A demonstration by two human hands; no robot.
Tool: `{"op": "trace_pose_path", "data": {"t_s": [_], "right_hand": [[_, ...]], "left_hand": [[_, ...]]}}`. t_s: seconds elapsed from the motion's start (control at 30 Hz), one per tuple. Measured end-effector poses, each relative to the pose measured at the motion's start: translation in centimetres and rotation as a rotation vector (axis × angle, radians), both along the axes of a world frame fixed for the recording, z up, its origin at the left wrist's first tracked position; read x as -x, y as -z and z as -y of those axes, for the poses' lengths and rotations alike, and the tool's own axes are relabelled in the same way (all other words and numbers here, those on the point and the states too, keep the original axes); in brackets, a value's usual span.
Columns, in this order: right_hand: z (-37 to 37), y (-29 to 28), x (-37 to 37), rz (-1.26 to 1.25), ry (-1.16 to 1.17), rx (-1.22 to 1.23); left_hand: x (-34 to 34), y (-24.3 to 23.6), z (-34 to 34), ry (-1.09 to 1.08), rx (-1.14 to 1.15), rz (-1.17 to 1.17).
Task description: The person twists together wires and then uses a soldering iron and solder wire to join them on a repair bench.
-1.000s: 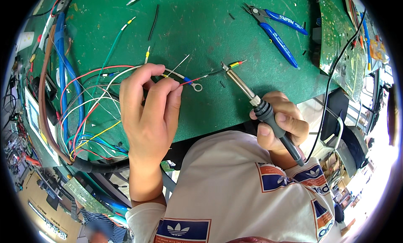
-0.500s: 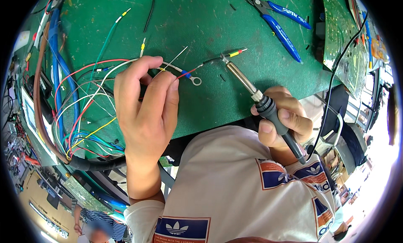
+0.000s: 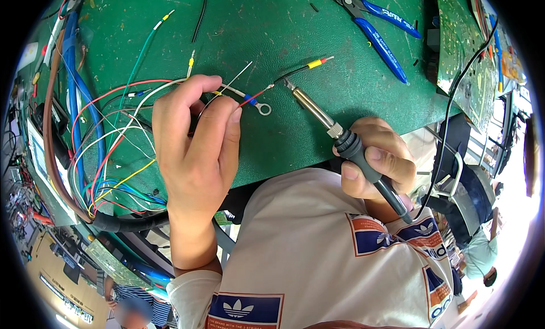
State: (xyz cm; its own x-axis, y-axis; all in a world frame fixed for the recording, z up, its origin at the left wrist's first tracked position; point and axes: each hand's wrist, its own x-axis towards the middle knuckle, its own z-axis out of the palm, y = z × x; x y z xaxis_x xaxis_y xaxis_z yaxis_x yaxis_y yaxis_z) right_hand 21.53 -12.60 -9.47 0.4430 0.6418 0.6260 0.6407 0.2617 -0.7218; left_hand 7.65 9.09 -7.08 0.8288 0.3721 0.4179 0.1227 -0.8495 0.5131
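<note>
My left hand (image 3: 196,144) is closed, thumb and fingertips pinching a red wire (image 3: 252,99) with a shiny bare end. A thin silvery strand (image 3: 238,73), like solder wire, sticks up from the same fingers. Beside them lies a ring terminal (image 3: 250,100) with a blue collar on a white wire; whether I hold it is hidden. In my right hand (image 3: 386,158) is a soldering iron (image 3: 311,109), gripped like a pen. Its tip is close to a short black wire (image 3: 292,74) carrying a yellow and red sleeve. That wire's near end lies just beyond the red wire's end.
Blue-handled cutters (image 3: 377,42) lie at the far right on the green mat (image 3: 272,147). A black tube piece (image 3: 200,17) is at the far side. Loose coloured wires (image 3: 113,153) and a thick black cable (image 3: 130,221) fill the left. The iron's cord (image 3: 448,110) runs along the right.
The iron has moved left and slightly toward me. The black wire's near end has parted from the red wire's end, and the black wire has shifted away. My left hand has barely moved.
</note>
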Motion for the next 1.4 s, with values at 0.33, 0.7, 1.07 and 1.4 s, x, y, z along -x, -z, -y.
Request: {"op": "trace_pose_path", "data": {"t_s": [0.33, 0.7, 1.07, 1.4], "right_hand": [[0.0, 0.2, -0.2, 0.003, -0.021, -0.025], [-0.3, 0.1, -0.4, -0.020, -0.056, -0.013], [-0.7, 0.0, -0.4, -0.006, -0.048, -0.031], [-0.3, 0.3, -0.2, -0.086, 0.009, -0.063]], "left_hand": [[0.0, -0.3, 0.1, -0.007, 0.000, -0.020], [0.0, -0.2, 0.0, -0.004, 0.000, -0.005], [-0.1, 0.3, -0.2, 0.016, -0.029, 0.050], [-0.2, -0.5, 0.1, 0.005, -0.011, 0.030]]}}
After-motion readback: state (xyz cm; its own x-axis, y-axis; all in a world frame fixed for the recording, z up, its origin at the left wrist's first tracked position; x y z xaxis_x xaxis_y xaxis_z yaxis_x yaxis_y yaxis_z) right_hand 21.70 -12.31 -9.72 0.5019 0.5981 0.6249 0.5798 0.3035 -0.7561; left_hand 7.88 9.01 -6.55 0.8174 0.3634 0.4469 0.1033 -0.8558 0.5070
